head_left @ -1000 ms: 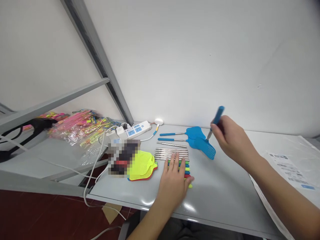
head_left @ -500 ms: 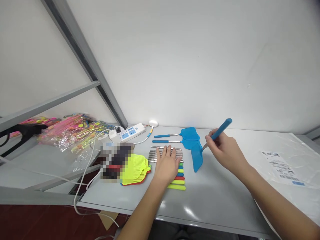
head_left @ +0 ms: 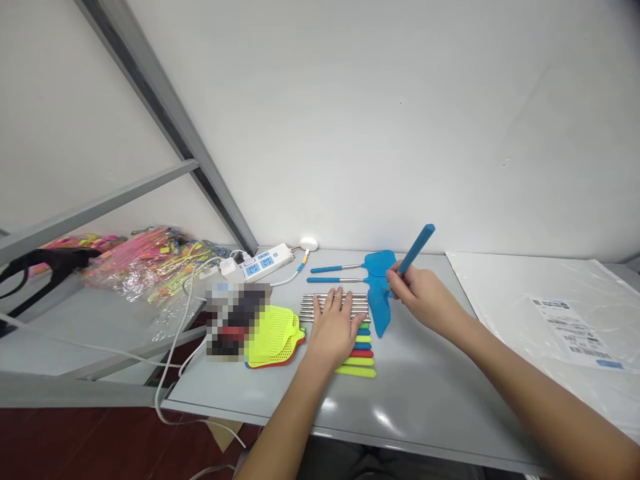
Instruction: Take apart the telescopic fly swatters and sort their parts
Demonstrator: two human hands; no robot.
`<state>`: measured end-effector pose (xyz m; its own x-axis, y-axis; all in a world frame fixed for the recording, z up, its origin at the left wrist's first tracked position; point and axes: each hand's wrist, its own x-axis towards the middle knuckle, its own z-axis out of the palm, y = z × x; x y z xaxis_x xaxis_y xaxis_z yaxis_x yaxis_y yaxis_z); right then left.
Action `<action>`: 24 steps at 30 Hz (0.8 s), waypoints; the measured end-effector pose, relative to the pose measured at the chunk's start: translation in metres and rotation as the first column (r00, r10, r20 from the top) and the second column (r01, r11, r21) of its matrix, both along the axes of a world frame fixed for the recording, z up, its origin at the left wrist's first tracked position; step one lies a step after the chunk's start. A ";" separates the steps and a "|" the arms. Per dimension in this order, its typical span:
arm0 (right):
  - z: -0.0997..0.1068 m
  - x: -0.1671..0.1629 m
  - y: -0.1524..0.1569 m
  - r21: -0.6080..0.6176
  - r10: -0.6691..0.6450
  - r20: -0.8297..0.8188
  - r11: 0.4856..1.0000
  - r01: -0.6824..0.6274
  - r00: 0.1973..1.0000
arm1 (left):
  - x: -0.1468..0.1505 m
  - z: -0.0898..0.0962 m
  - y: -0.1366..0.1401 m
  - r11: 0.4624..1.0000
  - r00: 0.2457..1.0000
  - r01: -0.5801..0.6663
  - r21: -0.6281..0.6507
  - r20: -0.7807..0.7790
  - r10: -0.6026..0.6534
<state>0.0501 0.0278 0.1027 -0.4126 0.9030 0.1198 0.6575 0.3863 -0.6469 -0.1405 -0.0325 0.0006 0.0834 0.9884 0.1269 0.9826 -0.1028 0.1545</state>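
My right hand (head_left: 417, 290) grips a blue fly swatter (head_left: 379, 312) near where its handle begins; the handle points up and the flap hangs tilted, low over the table. Just behind it, two more blue fly swatters (head_left: 381, 261) lie side by side, handles to the left. My left hand (head_left: 334, 327) rests flat, fingers spread, on a row of metal rods (head_left: 309, 308). Coloured handles (head_left: 364, 354) in green, blue, yellow and red lie in a row beside and partly under that hand. To its left is a stack of yellow and red swatter heads (head_left: 273, 337).
A white power strip (head_left: 267, 262) with cables stands at the back left. Beyond the metal frame (head_left: 200, 175) lie plastic bags of colourful items (head_left: 155, 263). A blurred dark item (head_left: 237, 323) sits by the swatter heads. A white plastic package (head_left: 530, 280) covers the right side.
My right hand has moved left with the blue fly swatter, bringing its flap closer to the two lying swatters. My left hand stays on the rods.
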 end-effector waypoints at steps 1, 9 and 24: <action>0.000 -0.003 0.001 0.001 0.007 0.004 1.000 -0.007 1.000 | -0.001 0.000 0.000 1.000 1.000 0.004 -0.003 0.005 -0.004; 0.001 -0.020 -0.002 0.014 0.041 0.028 0.999 -0.041 0.999 | -0.002 -0.002 0.000 1.000 0.999 0.002 -0.002 0.046 -0.002; 0.003 -0.023 0.002 0.056 0.010 0.107 0.998 -0.016 0.994 | -0.007 0.006 -0.012 0.999 0.993 0.039 0.013 0.110 -0.041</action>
<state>0.0274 0.0300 0.1054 -0.4379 0.8902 0.1256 0.7162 0.4298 -0.5498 -0.1470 -0.0445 0.0065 0.1077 0.9830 0.1484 0.9547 -0.1439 0.2603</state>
